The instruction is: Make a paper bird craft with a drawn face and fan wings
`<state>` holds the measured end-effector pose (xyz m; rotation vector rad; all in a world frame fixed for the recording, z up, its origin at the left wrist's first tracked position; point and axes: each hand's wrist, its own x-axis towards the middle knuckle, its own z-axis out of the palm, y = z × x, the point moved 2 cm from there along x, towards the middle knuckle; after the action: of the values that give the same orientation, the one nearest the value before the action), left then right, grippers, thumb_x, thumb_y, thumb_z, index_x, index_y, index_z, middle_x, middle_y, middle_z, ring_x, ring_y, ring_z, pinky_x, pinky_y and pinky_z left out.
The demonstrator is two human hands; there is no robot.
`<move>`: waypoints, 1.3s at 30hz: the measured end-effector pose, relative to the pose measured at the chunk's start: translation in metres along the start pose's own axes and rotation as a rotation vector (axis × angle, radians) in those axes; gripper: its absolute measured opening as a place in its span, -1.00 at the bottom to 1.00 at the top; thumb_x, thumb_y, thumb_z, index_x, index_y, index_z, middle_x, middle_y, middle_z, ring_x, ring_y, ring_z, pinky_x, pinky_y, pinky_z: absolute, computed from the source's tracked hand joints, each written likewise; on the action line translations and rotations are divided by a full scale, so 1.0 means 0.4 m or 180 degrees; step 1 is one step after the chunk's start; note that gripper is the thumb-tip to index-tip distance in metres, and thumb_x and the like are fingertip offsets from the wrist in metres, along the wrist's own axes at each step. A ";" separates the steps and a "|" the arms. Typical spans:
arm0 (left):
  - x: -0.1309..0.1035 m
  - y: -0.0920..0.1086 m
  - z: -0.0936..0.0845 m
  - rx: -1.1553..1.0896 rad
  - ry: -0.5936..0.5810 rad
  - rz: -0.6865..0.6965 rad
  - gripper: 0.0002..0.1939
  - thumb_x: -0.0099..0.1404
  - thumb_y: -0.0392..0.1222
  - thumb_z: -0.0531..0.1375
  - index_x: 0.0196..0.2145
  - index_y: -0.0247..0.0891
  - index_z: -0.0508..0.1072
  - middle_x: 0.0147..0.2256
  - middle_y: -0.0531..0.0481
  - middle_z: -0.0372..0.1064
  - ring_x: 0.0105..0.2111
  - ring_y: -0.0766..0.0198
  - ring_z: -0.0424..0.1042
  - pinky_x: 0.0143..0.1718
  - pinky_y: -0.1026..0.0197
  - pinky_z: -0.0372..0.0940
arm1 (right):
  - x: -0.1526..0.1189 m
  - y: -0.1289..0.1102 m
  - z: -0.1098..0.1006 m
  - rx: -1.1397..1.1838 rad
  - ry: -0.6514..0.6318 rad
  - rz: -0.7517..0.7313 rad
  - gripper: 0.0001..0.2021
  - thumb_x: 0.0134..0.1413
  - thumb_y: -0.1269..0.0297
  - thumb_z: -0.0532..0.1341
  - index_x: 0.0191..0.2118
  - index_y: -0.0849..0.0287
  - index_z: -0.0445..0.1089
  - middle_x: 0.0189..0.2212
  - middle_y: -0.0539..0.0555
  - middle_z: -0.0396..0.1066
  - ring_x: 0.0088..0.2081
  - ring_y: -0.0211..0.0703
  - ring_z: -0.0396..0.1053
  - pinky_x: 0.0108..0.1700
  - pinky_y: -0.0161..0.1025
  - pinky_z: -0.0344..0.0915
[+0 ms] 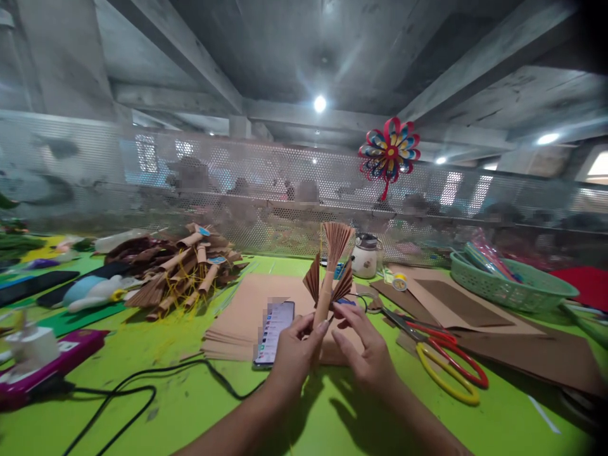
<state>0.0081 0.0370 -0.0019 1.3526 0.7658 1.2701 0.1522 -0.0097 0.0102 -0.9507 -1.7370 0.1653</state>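
A brown paper figure [324, 292], made of a rolled tube with a pleated fan top and pleated side wings, stands upright before me. My left hand [300, 348] is closed round the lower part of its tube. Close by on the right, my right hand [363, 345] has its fingers apart, the index fingertip near or touching the right wing; I cannot tell which. Behind the figure lies a stack of brown paper sheets [232, 316]. A phone [278, 332] with a lit screen rests on the stack, beside my left hand.
Scissors [444, 354] with red and yellow handles lie at right, near a thread spool [399, 282] and dark paper [536, 354]. A green basket [513, 285] sits beyond. A pile of similar paper pieces [190, 272], a purple power strip [61, 361] and a black cable [190, 362] are at left.
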 end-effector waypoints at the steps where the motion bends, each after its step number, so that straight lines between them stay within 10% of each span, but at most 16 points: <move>1: -0.003 0.002 0.002 0.0007 -0.0032 -0.0012 -0.58 0.15 0.06 0.33 -0.14 -0.28 0.60 -0.26 -0.12 0.44 -0.21 0.10 0.38 -0.13 0.16 0.25 | -0.001 -0.001 0.001 0.0015 -0.0028 0.0006 -0.57 0.25 0.38 0.14 0.22 0.09 0.26 0.04 0.20 0.32 0.01 -0.02 0.32 0.02 -0.09 0.35; 16: -0.021 -0.001 0.017 0.0400 -0.0193 -0.0010 -0.66 0.18 0.01 0.29 -0.19 -0.24 0.63 -0.43 -0.01 0.23 -0.38 0.20 0.22 -0.30 0.18 0.14 | 0.010 0.007 -0.006 0.0608 0.0890 0.0994 -0.87 0.12 0.26 0.29 -0.29 0.18 0.57 -0.37 0.08 0.50 -0.30 -0.11 0.45 -0.22 -0.20 0.40; 39: -0.023 0.002 0.016 0.1096 -0.0061 0.0440 -0.75 0.21 -0.06 0.22 -0.27 -0.24 0.61 -0.45 0.02 0.19 -0.43 0.22 0.22 -0.41 0.20 0.13 | 0.014 -0.005 -0.008 -0.0389 0.0791 -0.0087 -0.87 0.14 0.50 0.21 -0.31 0.23 0.51 -0.41 0.11 0.53 -0.38 -0.16 0.48 -0.29 -0.24 0.41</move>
<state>0.0122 0.0264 -0.0028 1.7168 0.9207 1.2688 0.1533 -0.0085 0.0166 -0.9913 -1.5425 -0.0753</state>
